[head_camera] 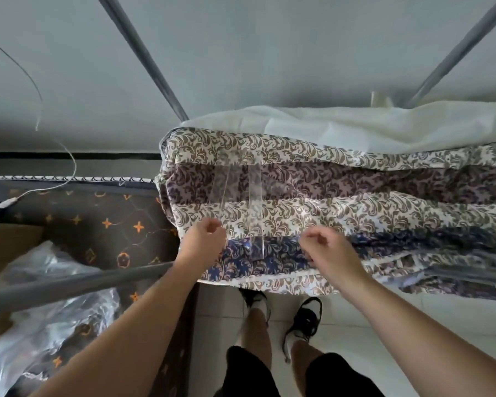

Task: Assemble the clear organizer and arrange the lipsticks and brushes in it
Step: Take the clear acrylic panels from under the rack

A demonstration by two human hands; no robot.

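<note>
Because the clear acrylic organizer panels (238, 207) are nearly invisible against the pattern beneath them, they lie flat on the folded, leaf-printed quilt (355, 196), a soft bed surface that steadies the thin sheets while both hands work at their near edge. In the head view, the left hand (204, 242) curls its fingers (212, 226) at the panels' near left corner, and it seems to pinch the plastic, though the transparency makes contact hard to confirm. The right hand (327, 250) sits just to the right of the upright-looking divider strip, its fingers (315, 237) bent inward in a loose pinch; whether they grasp an edge I cannot tell. Between the two sets of fingers the plastic shows only as bright, straight glints and faint rectangular outlines, rigid and glossy against the padded, matte cloth. Beyond the fingers lies a white crumpled sheet (384, 124). Left of the left fingers, well apart, a crinkled clear plastic bag (55, 310) rests on a dark mattress with orange motifs (98, 224). No lipsticks or brushes are visible, so assembly seems at an early stage.
</note>
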